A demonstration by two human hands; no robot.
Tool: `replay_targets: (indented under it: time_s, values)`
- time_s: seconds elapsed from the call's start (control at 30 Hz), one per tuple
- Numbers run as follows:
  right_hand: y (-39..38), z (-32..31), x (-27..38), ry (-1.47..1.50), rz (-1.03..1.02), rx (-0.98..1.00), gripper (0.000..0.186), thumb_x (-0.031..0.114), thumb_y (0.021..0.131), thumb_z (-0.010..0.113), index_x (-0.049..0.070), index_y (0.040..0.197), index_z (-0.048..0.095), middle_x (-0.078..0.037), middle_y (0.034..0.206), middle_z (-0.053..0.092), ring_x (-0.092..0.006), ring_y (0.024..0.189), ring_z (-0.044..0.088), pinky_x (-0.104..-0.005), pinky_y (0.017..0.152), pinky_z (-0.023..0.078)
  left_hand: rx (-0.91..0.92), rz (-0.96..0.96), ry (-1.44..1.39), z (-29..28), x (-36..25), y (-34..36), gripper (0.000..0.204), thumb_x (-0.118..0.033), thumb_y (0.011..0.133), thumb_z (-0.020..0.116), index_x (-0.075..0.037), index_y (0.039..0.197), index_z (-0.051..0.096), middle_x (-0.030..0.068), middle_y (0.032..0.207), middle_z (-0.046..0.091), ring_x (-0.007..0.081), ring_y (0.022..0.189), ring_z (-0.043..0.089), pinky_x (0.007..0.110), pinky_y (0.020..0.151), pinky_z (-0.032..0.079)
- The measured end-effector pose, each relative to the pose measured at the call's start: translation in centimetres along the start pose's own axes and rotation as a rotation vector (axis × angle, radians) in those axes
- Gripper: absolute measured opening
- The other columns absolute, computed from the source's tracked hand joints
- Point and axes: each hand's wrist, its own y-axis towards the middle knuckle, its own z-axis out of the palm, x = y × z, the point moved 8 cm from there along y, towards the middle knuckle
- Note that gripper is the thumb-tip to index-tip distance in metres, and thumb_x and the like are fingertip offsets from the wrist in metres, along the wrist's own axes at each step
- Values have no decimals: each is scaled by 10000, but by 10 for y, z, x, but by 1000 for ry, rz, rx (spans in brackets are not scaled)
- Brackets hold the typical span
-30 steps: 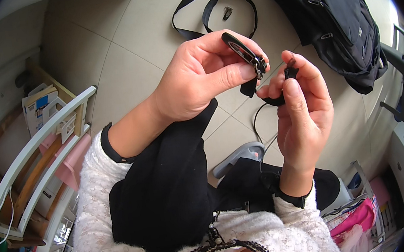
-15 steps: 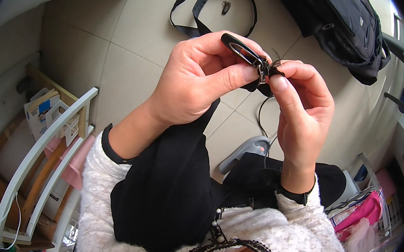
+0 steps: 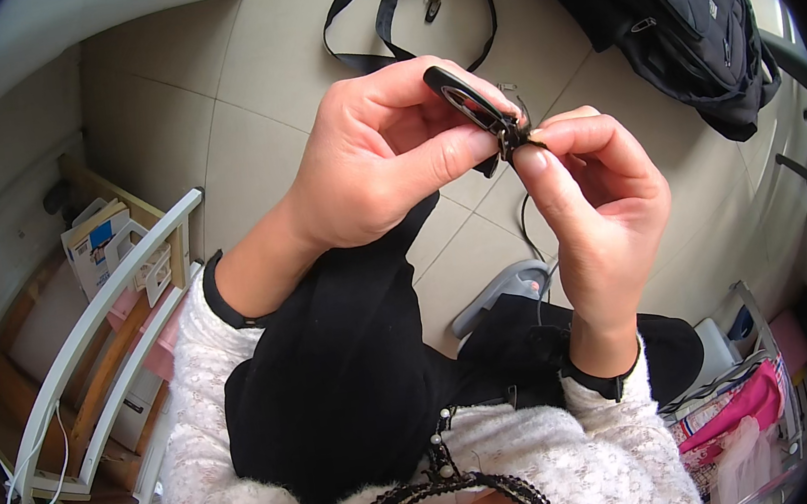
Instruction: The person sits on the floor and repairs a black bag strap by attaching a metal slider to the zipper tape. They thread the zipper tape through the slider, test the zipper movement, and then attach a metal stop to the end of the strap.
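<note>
Clip pinched between both hands, above the tiled floor

Clip [image 3: 468,101] is what I have up in front of me, a small black oval piece with a metal ring showing in it, held in the air over my lap and the pale floor tiles [image 3: 207,125]. My left hand [image 3: 382,159] has thumb and forefinger closed on its near-right end, the other fingers curled behind it. My right hand [image 3: 601,218] meets it there, thumb and forefinger tips pressed together on a tiny dark fitting [image 3: 510,138] at the same end; I cannot tell exactly what that fitting is.

The grip looks risky to me: both pinches sit on one small end, so a slip of either thumb could let the piece drop to the tiles or spring away. A thin dark cord [image 3: 524,227] hangs from it toward my lap, and a tug on it could pull it loose.

Its long axis runs from far-left to near-right, the rounded free end pointing far-left, up and away from me. Farther off lie a black strap [image 3: 394,11] and a black backpack [image 3: 667,18]; a white rack [image 3: 101,329] stands at my left.
</note>
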Motion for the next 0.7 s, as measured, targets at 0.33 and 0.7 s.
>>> replay_targets:
  time_s: [0.33,0.7]
  values:
    - [-3,-4,-6,56,71,9,113,-54,884,752,-33,975,689,-36,898,690,-86,793,605,-217,748,489,16,95,317,6,-16,2,185,89,899,665,30,1066,715,68,981,708,132,912,695,263,795,579]
    - [0,-5,-1,-6,-130,122,199,-136,842,738,-42,1010,689,-85,974,665,-120,814,617,-237,747,501,3,93,428,6,-23,-1,172,100,884,690,19,1029,735,73,979,705,148,886,706,265,775,584]
